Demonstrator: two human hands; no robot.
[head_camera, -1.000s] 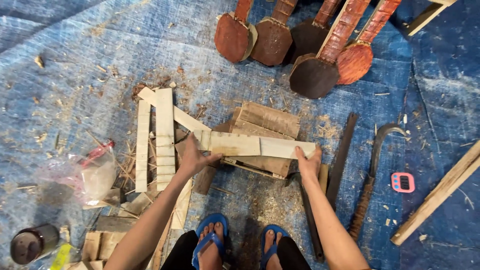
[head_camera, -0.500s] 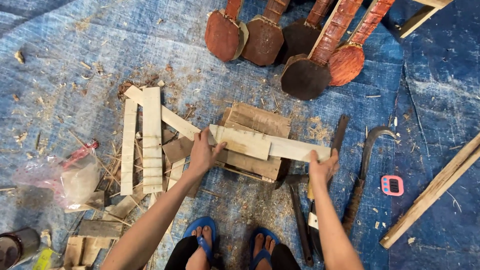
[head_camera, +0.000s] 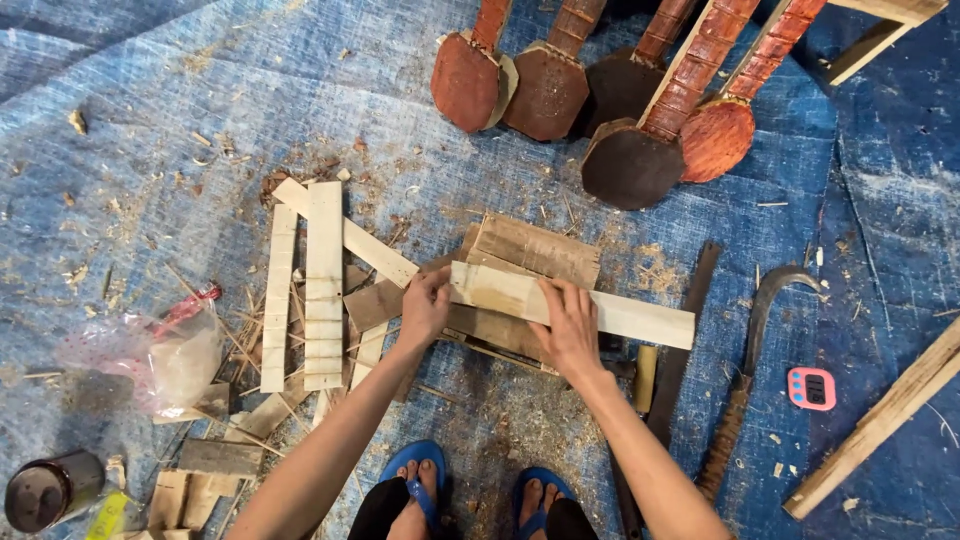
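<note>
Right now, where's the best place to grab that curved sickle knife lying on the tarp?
Grip the sickle knife by its dark wrapped handle, the lower end, coming from above on the near side. The hooked blade curves away at the top, and the handle lies free beside the saw.

We get even, bright daylight, no glare. Soft shadows sit under the plank (head_camera: 570, 303) and both arms. Sharp focus mid-frame; wide-lens bending at the tarp (head_camera: 150, 110) edges, slight softness in the lower corners.
</note>
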